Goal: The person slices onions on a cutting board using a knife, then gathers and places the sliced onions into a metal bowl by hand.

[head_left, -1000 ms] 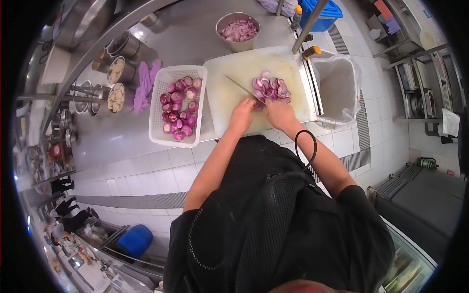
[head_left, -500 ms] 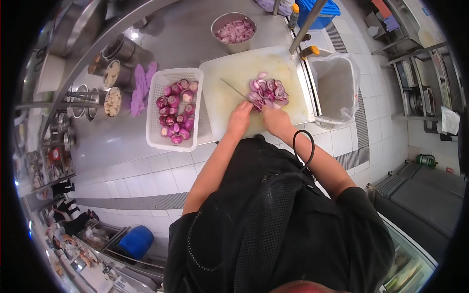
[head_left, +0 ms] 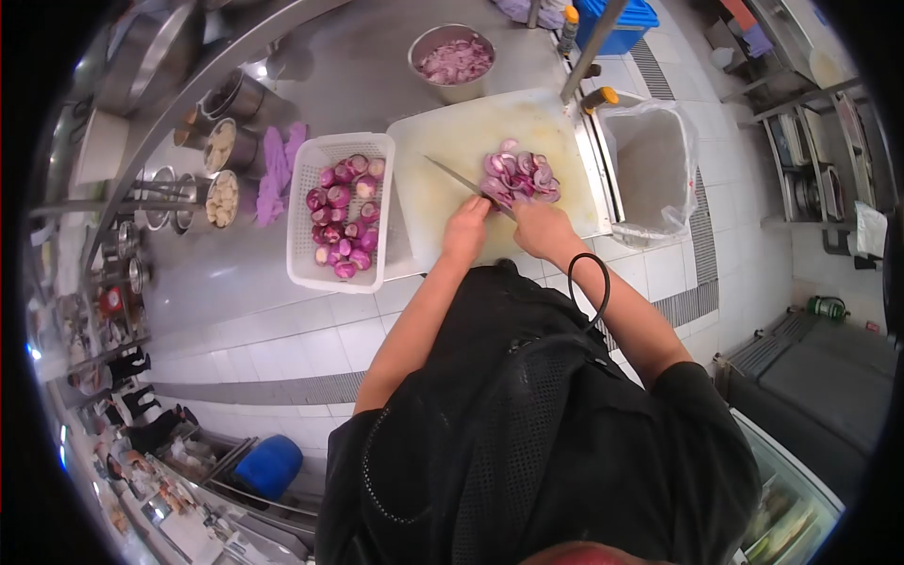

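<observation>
My right hand [head_left: 543, 229] is closed around the handle of a knife [head_left: 454, 175], whose blade points up and left across the white cutting board [head_left: 428, 202]. Close to the blade, my left hand [head_left: 465, 231] has its fingers curled together on what seems to be a piece of red onion, mostly hidden by fingers and blade. Sliced red onion [head_left: 521, 176] lies in a loose pile just beyond my right hand. Left of the board, a white perforated basket [head_left: 299, 226] holds several peeled red onions [head_left: 337, 196].
Behind the board stands a metal bowl [head_left: 452, 92] of chopped onion. A lined bin [head_left: 650, 174] is beyond the board's right edge. Purple gloves or cloth [head_left: 275, 174] and metal containers [head_left: 223, 198] of pale pieces sit left of the basket. A metal post [head_left: 595, 47] rises at the back right.
The knife has turned slightly, and more of its blade shows between my hands. My right hand has shifted a little to the right. The onion pile looks much the same.
</observation>
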